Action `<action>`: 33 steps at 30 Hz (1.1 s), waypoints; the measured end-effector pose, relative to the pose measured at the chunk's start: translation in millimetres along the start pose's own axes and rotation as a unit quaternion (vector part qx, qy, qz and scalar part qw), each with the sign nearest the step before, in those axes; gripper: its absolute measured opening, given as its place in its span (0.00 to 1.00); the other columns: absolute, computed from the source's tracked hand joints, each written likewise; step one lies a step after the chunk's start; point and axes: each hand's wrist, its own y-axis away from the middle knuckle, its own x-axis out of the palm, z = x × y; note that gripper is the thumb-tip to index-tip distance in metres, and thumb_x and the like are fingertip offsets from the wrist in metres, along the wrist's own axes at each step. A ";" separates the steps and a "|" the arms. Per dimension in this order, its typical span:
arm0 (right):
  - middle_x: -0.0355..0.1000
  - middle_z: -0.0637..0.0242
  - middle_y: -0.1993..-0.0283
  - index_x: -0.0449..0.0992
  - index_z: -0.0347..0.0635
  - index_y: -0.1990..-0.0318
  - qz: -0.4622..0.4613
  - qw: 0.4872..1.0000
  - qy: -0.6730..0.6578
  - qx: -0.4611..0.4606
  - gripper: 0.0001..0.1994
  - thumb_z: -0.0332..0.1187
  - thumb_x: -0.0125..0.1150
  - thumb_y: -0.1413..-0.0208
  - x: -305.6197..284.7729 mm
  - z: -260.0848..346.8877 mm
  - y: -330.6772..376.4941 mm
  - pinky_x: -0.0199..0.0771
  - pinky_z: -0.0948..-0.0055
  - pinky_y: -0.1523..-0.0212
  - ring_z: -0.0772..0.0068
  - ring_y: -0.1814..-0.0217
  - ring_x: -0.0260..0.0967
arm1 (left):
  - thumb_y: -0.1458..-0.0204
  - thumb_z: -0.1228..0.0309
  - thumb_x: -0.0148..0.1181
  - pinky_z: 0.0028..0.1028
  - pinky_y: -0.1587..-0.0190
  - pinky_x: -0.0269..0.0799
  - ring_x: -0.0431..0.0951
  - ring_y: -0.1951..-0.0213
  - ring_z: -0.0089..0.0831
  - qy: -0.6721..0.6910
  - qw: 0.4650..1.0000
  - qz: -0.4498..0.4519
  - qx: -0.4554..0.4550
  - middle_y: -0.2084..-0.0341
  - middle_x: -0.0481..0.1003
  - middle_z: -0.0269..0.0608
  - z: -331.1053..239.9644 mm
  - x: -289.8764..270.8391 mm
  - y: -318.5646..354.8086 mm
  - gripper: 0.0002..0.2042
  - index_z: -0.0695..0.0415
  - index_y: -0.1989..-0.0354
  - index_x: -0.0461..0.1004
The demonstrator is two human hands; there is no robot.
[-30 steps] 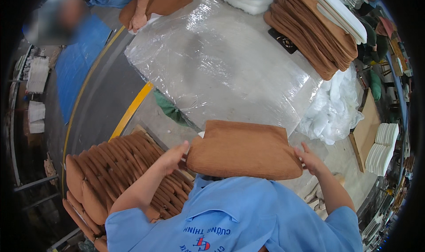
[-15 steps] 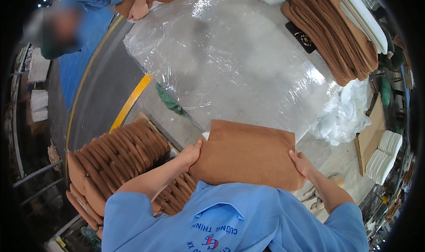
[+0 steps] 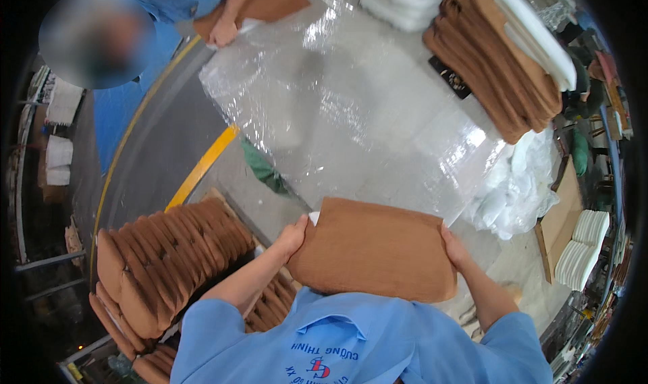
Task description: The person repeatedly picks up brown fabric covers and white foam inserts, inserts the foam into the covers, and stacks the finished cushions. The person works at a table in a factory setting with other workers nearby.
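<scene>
Stretched between my hands in front of my chest is a brown fabric cushion cover (image 3: 374, 252), its broad face turned up. My left hand (image 3: 295, 238) is closed on its left edge, beside a small bit of white (image 3: 314, 218) poking out there. On the opposite side, my right hand (image 3: 455, 246) grips the cover close to its upper right corner, with the fingers partly hidden beneath the cloth. Whether any padding lies inside cannot be seen.
A clear plastic-wrapped surface (image 3: 364, 114) spreads ahead. Brown covers (image 3: 493, 67) and white pads (image 3: 405, 3) are piled at far right. Brown cushions (image 3: 169, 256) stand in rows at left. A person's hand (image 3: 223, 32) holds brown cloth at far left. Crumpled plastic (image 3: 513, 195) lies right.
My right hand has shifted up along the cover's right side toward its corner. The cover looks flatter and sits slightly lower in view. The whole view has tilted a little.
</scene>
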 end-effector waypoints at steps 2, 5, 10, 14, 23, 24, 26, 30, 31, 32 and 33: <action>0.70 0.48 0.31 0.69 0.32 0.32 -0.070 0.994 0.001 -0.079 0.40 0.64 0.34 0.25 -0.8 -11.3 2.7 0.64 0.61 0.30 0.57 0.30 0.68 | 0.29 0.47 0.49 0.36 0.35 0.67 0.75 0.38 0.39 0.074 0.995 0.036 0.064 0.40 0.76 0.50 -14.6 -2.1 10.2 0.33 0.67 0.33 0.69; 0.67 0.50 0.29 0.66 0.35 0.30 -0.070 0.973 -0.162 -0.150 0.39 0.63 0.31 0.25 -12.2 11.3 20.8 0.61 0.60 0.27 0.56 0.26 0.64 | 0.33 0.55 0.59 0.35 0.33 0.66 0.73 0.36 0.34 0.176 0.962 0.097 0.183 0.38 0.74 0.45 -65.8 -5.5 73.2 0.32 0.64 0.28 0.63; 0.65 0.52 0.27 0.61 0.36 0.27 -0.124 0.843 -0.470 -0.232 0.43 0.69 0.32 0.28 -30.2 99.1 29.9 0.60 0.59 0.26 0.56 0.25 0.61 | 0.43 0.69 0.73 0.33 0.33 0.67 0.74 0.38 0.29 0.066 0.854 0.152 0.493 0.39 0.75 0.44 -147.7 -6.9 173.0 0.37 0.61 0.26 0.62; 0.59 0.50 0.24 0.55 0.34 0.24 -0.128 0.739 -0.569 -0.337 0.49 0.73 0.37 0.32 -65.3 115.0 12.4 0.58 0.56 0.24 0.51 0.23 0.59 | 0.50 0.72 0.77 0.31 0.41 0.76 0.81 0.46 0.33 -0.107 0.767 0.187 0.605 0.47 0.81 0.45 -172.0 38.1 221.3 0.33 0.60 0.34 0.72; 0.71 0.62 0.34 0.66 0.47 0.28 -0.071 0.758 -0.557 -0.332 0.33 0.62 0.43 0.26 -37.9 154.4 65.6 0.71 0.63 0.34 0.64 0.35 0.70 | 0.47 0.70 0.74 0.33 0.43 0.76 0.82 0.45 0.38 -0.149 0.765 0.092 0.620 0.47 0.80 0.50 -140.4 85.4 214.3 0.32 0.60 0.33 0.70; 0.71 0.61 0.34 0.66 0.42 0.29 -0.130 0.758 -0.526 -0.361 0.28 0.54 0.47 0.24 -40.1 154.7 70.5 0.72 0.67 0.36 0.67 0.38 0.71 | 0.46 0.70 0.74 0.33 0.42 0.76 0.82 0.45 0.38 -0.135 0.768 0.088 0.620 0.46 0.80 0.51 -144.7 91.3 215.6 0.32 0.61 0.32 0.69; 0.73 0.64 0.39 0.70 0.40 0.34 -0.287 0.771 -0.320 -0.470 0.22 0.46 0.51 0.25 -34.6 155.6 92.9 0.72 0.69 0.39 0.71 0.41 0.72 | 0.44 0.71 0.72 0.32 0.38 0.72 0.78 0.42 0.34 -0.130 0.774 0.087 0.614 0.44 0.78 0.50 -153.4 98.5 218.6 0.34 0.66 0.30 0.64; 0.77 0.58 0.54 0.82 0.38 0.54 -0.305 0.696 -0.070 -0.647 0.12 0.37 0.68 0.39 -1.4 215.4 213.3 0.74 0.64 0.50 0.59 0.49 0.75 | 0.42 0.70 0.69 0.35 0.36 0.70 0.76 0.39 0.40 -0.091 0.786 0.084 0.606 0.39 0.73 0.55 -158.5 108.1 226.2 0.37 0.67 0.27 0.58; 0.78 0.59 0.56 0.82 0.39 0.55 -0.298 0.710 -0.029 -0.637 0.12 0.37 0.69 0.40 -0.7 223.3 234.5 0.74 0.63 0.51 0.58 0.51 0.75 | 0.41 0.70 0.68 0.35 0.35 0.69 0.75 0.37 0.41 -0.081 0.775 0.093 0.620 0.38 0.72 0.56 -159.3 113.8 225.4 0.37 0.68 0.26 0.56; 0.78 0.59 0.58 0.82 0.39 0.56 -0.291 0.723 0.012 -0.626 0.12 0.37 0.70 0.41 -1.1 229.7 251.2 0.75 0.62 0.53 0.57 0.52 0.75 | 0.41 0.71 0.68 0.35 0.34 0.68 0.73 0.36 0.41 -0.071 0.763 0.103 0.635 0.38 0.71 0.57 -160.0 120.2 223.0 0.38 0.68 0.26 0.54; 0.78 0.60 0.60 0.83 0.40 0.57 -0.282 0.735 0.053 -0.614 0.12 0.37 0.71 0.42 -2.0 232.8 258.7 0.75 0.62 0.54 0.56 0.54 0.76 | 0.41 0.71 0.67 0.35 0.34 0.67 0.72 0.35 0.42 -0.060 0.751 0.111 0.648 0.37 0.70 0.57 -161.5 125.3 222.1 0.39 0.68 0.25 0.53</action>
